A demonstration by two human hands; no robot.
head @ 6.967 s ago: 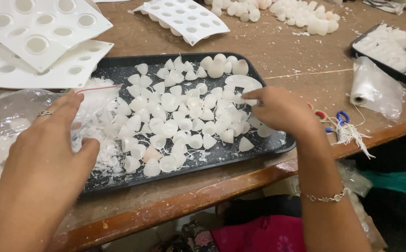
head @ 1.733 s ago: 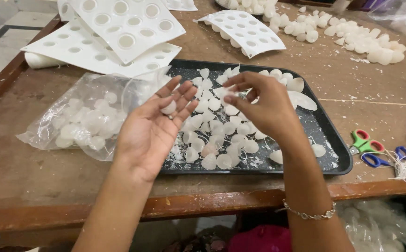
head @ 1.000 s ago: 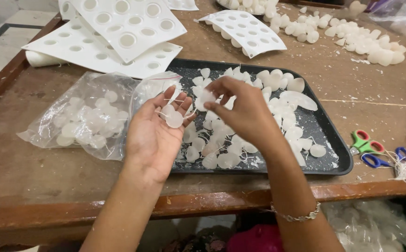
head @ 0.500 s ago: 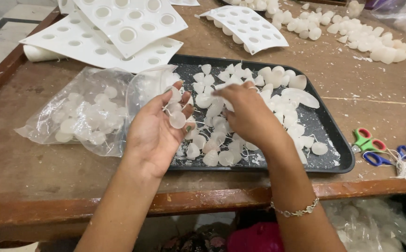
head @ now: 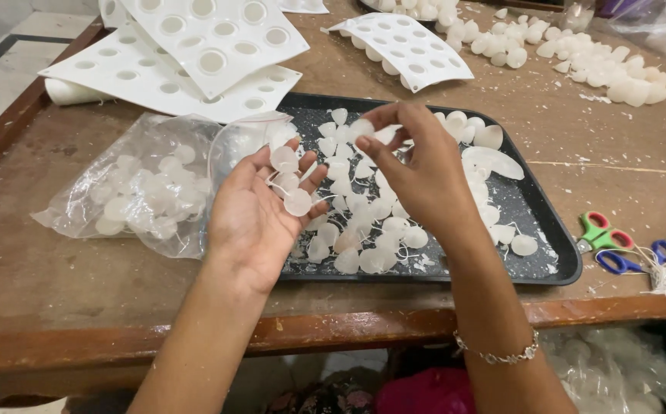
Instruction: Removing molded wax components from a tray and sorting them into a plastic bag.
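My left hand [head: 250,218] is palm up over the left end of a black tray [head: 555,245], cradling a few white wax discs [head: 291,184] with thin wicks on its fingers. My right hand [head: 417,169] hovers over the middle of the tray and pinches one white wax disc [head: 362,127] between thumb and fingertips. Many similar white wax pieces [head: 383,230] lie scattered on the tray.
A clear plastic bag of wax discs [head: 145,192] lies left of the tray. White moulds [head: 195,46] with round cavities and another mould [head: 406,46] sit behind. Loose wax pieces [head: 601,65] lie far right. Scissors [head: 616,245] rest near the table's front edge [head: 333,330].
My right hand has lifted a wax disc off the tray, up and slightly right. My left hand stays palm up with discs on it.
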